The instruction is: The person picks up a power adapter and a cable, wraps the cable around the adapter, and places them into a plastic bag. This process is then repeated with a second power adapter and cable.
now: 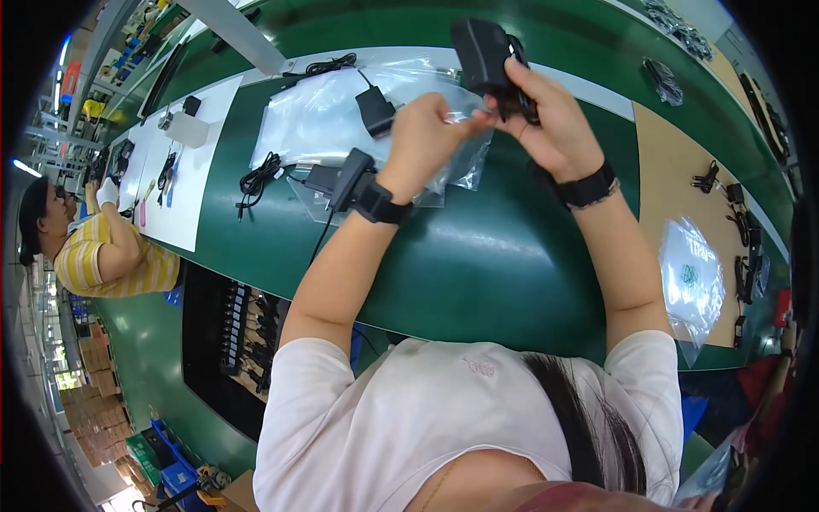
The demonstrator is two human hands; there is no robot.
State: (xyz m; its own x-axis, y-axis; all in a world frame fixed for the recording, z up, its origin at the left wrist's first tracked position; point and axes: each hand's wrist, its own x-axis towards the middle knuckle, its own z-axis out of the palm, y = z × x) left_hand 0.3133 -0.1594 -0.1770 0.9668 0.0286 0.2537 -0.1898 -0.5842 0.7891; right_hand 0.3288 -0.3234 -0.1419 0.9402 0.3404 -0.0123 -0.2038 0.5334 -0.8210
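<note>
Right hand: the right hand (559,128) has its fingers closed around a black adapter (483,58) and its bundled cord (524,104).
Held adapter: raised off the green counter (495,273), in line with its far edge as seen from above.
Left hand: the left hand (424,141) has thumb and forefinger drawn together just beside the right fingertips; whether they pinch part of the cord, I cannot tell.
Far edge of counter: clear plastic bags (309,115) lie flat there, with a second adapter (374,109) on top.
Left of bags: a coiled cable (258,177) sits on the green surface, near the white sheet (189,189).
Right end of counter: a brown board (678,175) carries a printed bag (689,269) and, along its right edge, black adapters and cables (749,243).
Beyond left end: a co-worker (111,247) in yellow stripes.
</note>
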